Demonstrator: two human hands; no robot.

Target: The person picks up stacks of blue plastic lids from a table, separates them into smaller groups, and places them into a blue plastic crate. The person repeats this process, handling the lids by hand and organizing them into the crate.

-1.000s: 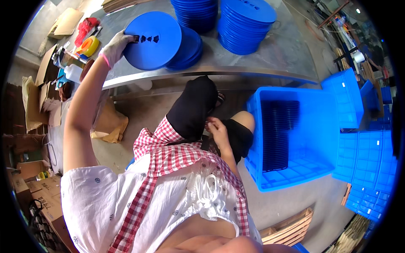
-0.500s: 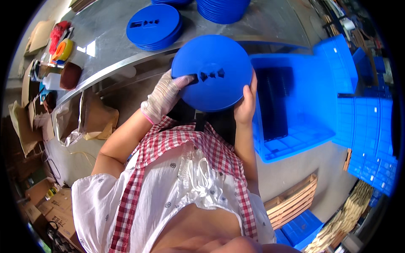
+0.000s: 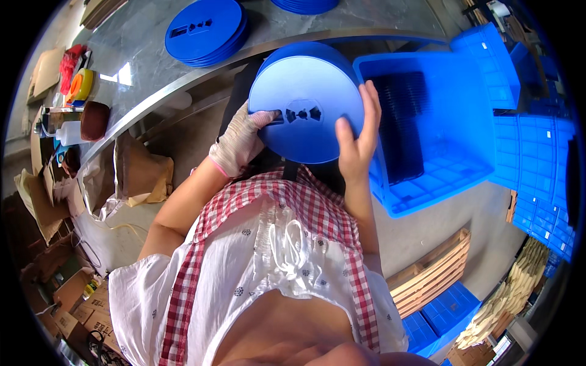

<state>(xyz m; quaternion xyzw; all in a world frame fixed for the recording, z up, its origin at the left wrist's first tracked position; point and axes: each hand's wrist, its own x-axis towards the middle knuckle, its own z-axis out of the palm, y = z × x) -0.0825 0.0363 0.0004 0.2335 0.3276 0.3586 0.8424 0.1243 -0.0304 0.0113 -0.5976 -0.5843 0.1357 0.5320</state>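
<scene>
In front of my apron I hold a stack of round blue plastic reels (image 3: 305,79), with cut-outs at the centre of the top face. My left hand (image 3: 239,141), in a pale glove, is closed on the left rim, its thumb over the face beside a dark slot. Bare, my right hand (image 3: 359,137) grips the right side, thumb on the face and fingers along the rim. The undersides of both grips are hidden. Another pile of blue reels (image 3: 204,30) lies on the metal table (image 3: 140,52), and a further blue pile (image 3: 305,5) is cut off at the top.
Right of me stands a large blue crate (image 3: 458,161) with a row of dark discs (image 3: 400,122) inside. Stacked blue crates (image 3: 531,158) and a wooden pallet (image 3: 433,271) are farther right. A tape roll (image 3: 79,85) and a white bottle (image 3: 70,133) sit at the table's left end.
The reels have tipped, so the stack's far side now shows above the top face. My right hand has shifted up the rim, thumb now on the face. The view has moved slightly.
</scene>
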